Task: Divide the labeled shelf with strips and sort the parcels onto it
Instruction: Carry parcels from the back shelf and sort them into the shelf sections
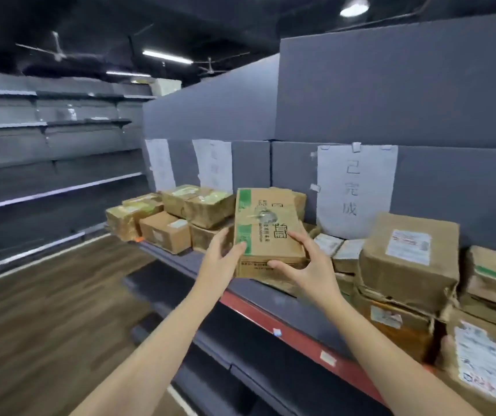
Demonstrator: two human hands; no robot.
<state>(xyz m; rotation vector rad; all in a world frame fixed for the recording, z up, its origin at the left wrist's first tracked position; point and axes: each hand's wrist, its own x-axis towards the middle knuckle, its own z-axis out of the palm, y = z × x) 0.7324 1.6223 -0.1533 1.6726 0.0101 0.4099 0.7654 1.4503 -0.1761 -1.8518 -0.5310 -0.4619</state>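
Sorting step atm: a cardboard box (266, 232) w/ green stripes is gripped by both hands, left hand (221, 256) on its side, right hand (303, 265) at the front corner, over the shelf (270, 298) edge. Prob needs setting down under the right paper label (356, 187) next.

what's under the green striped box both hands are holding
The green striped box seems to rest on another worn cardboard box, only its edge showing. The rest, and the shelf beneath, are covered.
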